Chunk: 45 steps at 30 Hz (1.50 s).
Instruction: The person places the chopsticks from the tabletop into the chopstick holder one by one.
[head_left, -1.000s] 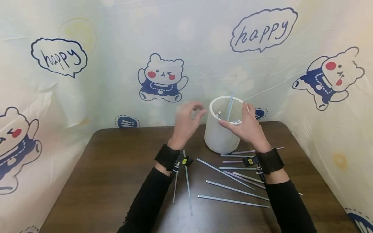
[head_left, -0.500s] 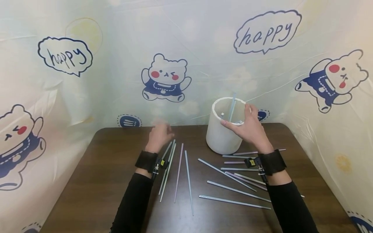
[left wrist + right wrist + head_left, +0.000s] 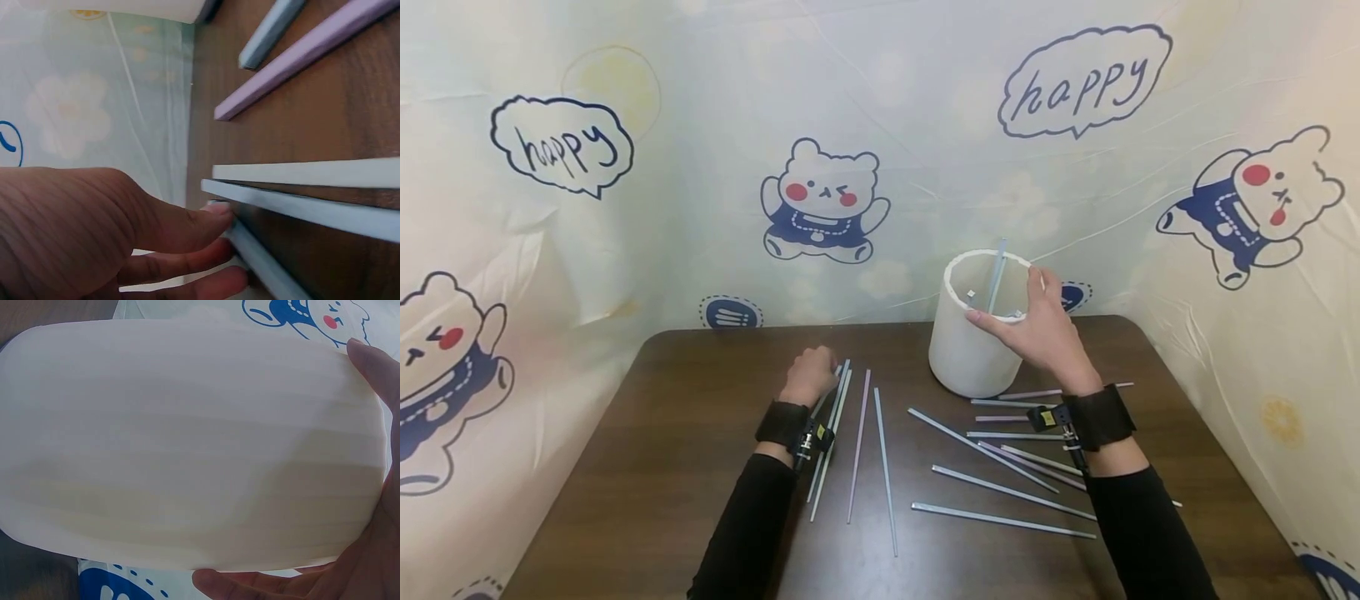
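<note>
My left hand (image 3: 809,377) is low over the left group of thin sticks. In the left wrist view its thumb and fingers pinch the far end of a light blue stick (image 3: 265,262). A second blue stick (image 3: 300,207) and a whitish stick (image 3: 312,172) lie close beside it. My right hand (image 3: 1045,333) grips the upper side and rim of a white, round container (image 3: 972,358), thumb on the near side and fingers round the right. One blue stick (image 3: 997,279) leans upright inside, its top above the rim; other stick ends show lower down.
A purple stick (image 3: 859,446) and a blue stick (image 3: 886,471) lie right of the left group. Several blue and purple sticks, such as a blue stick (image 3: 1003,520), fan out below the container and the right forearm. A patterned curtain (image 3: 925,125) hangs behind the brown table (image 3: 647,467).
My left hand has moved from beside the container's rim leftward and down to the left sticks, its fingers closing on one blue stick's end. The right hand keeps its grip on the container.
</note>
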Available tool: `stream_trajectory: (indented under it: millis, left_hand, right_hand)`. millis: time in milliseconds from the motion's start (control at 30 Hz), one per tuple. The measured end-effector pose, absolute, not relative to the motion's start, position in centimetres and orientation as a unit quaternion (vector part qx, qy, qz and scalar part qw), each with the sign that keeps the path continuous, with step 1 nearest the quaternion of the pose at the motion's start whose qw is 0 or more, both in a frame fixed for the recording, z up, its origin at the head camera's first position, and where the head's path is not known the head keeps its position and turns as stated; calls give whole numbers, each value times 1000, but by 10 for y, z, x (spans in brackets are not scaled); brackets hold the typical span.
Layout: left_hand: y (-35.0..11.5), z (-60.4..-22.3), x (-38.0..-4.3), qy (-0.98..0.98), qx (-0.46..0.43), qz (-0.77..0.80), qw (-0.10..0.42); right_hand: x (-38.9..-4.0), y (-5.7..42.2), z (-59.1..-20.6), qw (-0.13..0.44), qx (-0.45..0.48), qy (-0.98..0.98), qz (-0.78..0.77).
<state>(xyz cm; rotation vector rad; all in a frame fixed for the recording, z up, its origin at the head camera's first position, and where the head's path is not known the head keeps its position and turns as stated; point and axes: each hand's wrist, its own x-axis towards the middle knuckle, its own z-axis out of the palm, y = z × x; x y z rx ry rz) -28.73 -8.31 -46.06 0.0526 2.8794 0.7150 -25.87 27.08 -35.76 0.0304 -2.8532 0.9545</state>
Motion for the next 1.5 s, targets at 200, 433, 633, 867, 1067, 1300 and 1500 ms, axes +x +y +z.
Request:
stream_trajectory:
  millis: [200,433,633,867,1067,1300,1500]
  left_hand:
    - [-78,-473,-289,972,9,229,45]
    - [-75,-481,-291,972,7,232,24]
    - [-76,-478,-289,974,3,226,21]
    - [-79,-477,-291,978,-3,208,9]
    - [-84,-468,-290,975,-5,220,-23]
    - [-91,-428,-284,964,28,239,-113]
    - [-83,-366,-265,940,49,263,-211]
  right_hand:
    - [-258,270,-357,70,10,-946,316]
    - [-258,271,-357,70,7,-947,313]
    - [-258,272,-358,68,6,-947,315]
    - [-258,271,-357,67,5,-948,312]
    - [-258,269,-358,63,7,-949,310]
    - [-257,270,-357,66,6,-947,313]
    - [-257,269,-355,60,7,-947,316]
